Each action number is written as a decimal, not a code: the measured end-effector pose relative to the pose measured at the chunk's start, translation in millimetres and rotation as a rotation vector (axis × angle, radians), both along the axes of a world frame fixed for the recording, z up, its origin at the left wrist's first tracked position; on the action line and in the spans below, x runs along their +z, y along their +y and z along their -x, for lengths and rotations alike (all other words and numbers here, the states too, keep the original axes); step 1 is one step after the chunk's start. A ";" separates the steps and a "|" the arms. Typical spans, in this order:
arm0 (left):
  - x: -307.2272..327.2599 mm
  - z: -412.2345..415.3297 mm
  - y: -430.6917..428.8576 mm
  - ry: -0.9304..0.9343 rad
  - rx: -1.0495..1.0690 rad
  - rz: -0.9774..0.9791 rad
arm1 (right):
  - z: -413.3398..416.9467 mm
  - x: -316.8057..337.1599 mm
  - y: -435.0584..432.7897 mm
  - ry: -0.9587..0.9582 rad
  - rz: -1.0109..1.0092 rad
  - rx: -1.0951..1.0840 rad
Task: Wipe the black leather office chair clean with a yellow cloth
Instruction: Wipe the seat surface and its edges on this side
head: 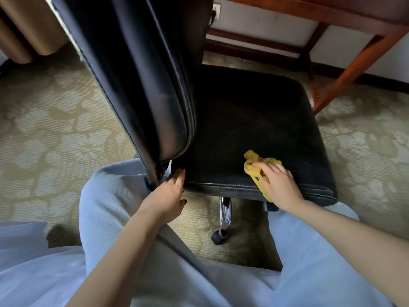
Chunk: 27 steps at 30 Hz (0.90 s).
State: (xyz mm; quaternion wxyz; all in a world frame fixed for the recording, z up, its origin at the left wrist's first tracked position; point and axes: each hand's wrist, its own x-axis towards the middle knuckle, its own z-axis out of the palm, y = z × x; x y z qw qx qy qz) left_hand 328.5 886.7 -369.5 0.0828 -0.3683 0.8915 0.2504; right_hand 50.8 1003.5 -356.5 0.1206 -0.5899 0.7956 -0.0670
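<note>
Head view: my right hand (277, 181) grips the bunched cloth (252, 159) at the seat's (254, 120) near edge; my left hand's (168, 191) straight fingers steady its corner. A hard push may roll the chair (143, 74) away.

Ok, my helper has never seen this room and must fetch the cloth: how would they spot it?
Find the black leather chair before the wooden desk. On the near edge of its seat, under the right hand, lies a crumpled cloth, the only yellow thing against the black.
</note>
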 end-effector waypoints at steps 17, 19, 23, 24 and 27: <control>9.9 8.9 1.6 0.435 0.185 0.034 | -129.2 -13.1 -74.0 0.097 -0.018 0.731; 7.7 8.2 2.0 0.381 0.147 0.038 | -126.1 -24.8 -71.4 0.256 -0.002 0.773; -2.2 4.4 1.1 0.233 0.075 0.012 | -109.0 -41.4 -67.6 0.473 -0.024 0.931; -1.8 4.3 1.8 0.179 0.067 0.000 | -104.1 -41.0 -64.4 0.489 -0.019 0.953; 2.9 6.1 4.4 0.041 0.041 0.003 | -87.9 -33.2 -53.4 0.437 -0.041 0.959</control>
